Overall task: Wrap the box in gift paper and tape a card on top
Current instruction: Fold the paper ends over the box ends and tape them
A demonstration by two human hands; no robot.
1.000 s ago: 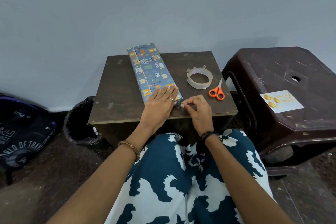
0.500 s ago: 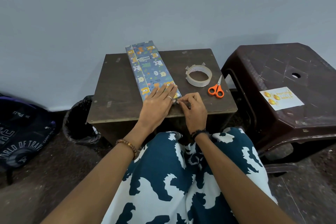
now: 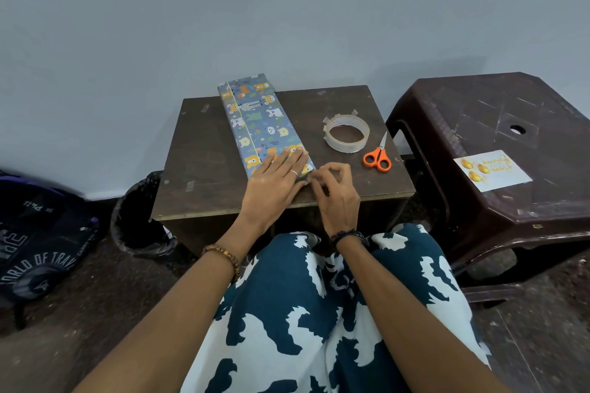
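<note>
A long box wrapped in blue animal-print gift paper [image 3: 258, 123] lies lengthwise on the small dark table [image 3: 204, 163]. My left hand [image 3: 274, 183] rests flat on its near end, fingers spread. My right hand [image 3: 335, 191] is curled at the box's near right corner, fingertips pinching the paper edge there; the corner itself is hidden. A roll of clear tape [image 3: 346, 137] with cut tabs on its rim and orange scissors [image 3: 378, 156] lie to the right on the table. A white card with gold ornaments [image 3: 491, 169] sits on the brown plastic stool [image 3: 498, 124].
A black-lined waste bin [image 3: 140, 220] stands at the table's left. A dark backpack [image 3: 35, 242] lies on the floor at far left. A plain wall is right behind the table. My lap in a blue-and-white print fills the foreground.
My right hand has moved left and in to the box's near right corner, beside the left hand. The left hand stays flat on the box.
</note>
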